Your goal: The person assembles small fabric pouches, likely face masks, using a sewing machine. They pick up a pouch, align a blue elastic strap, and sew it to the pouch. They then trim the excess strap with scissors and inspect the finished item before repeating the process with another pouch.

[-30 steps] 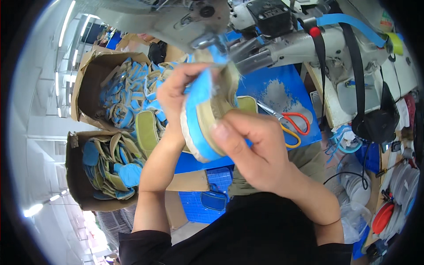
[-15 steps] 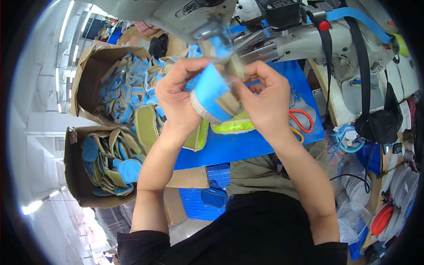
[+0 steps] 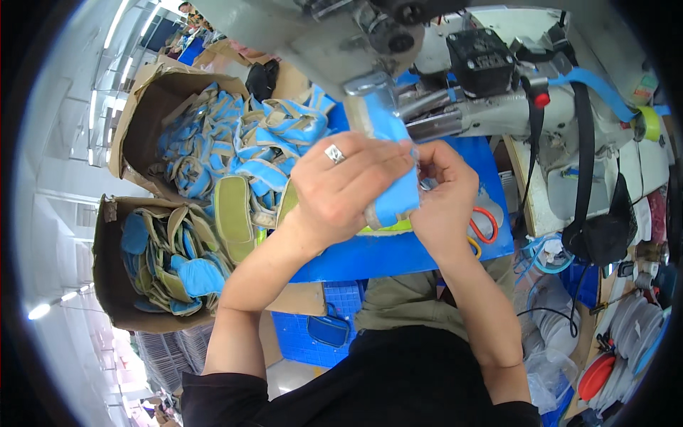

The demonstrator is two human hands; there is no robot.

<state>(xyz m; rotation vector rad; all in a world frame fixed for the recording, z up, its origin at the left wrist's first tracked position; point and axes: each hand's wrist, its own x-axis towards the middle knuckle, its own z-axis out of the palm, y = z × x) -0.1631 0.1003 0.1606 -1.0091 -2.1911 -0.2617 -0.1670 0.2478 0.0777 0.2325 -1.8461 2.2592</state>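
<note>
A blue fabric piece with tan edging (image 3: pixel 395 196) runs up under the grey sewing machine's presser area (image 3: pixel 368 87). My left hand (image 3: pixel 345 185), with a silver ring, lies over it with fingers bent round it. My right hand (image 3: pixel 445 199) grips its right edge with curled fingers, partly hidden. Below them, green padded pieces (image 3: pixel 235 217) lie on the blue work surface (image 3: pixel 341 260). Scissors with red and yellow handles (image 3: pixel 484 220) lie partly hidden just right of my right hand.
A cardboard box (image 3: pixel 146 89) spills blue-and-tan strips at upper left; another box (image 3: pixel 107 263) holds flat pieces. Black straps (image 3: pixel 580 164) hang from the machine at right. A blue crate (image 3: pixel 309 349) sits below. A person (image 3: pixel 196 18) is far off at upper left.
The piece now hangs straighter beneath the machine. My left hand has rolled over onto it, fingers pointing right. My right hand has moved down and right of where it was half a second ago.
</note>
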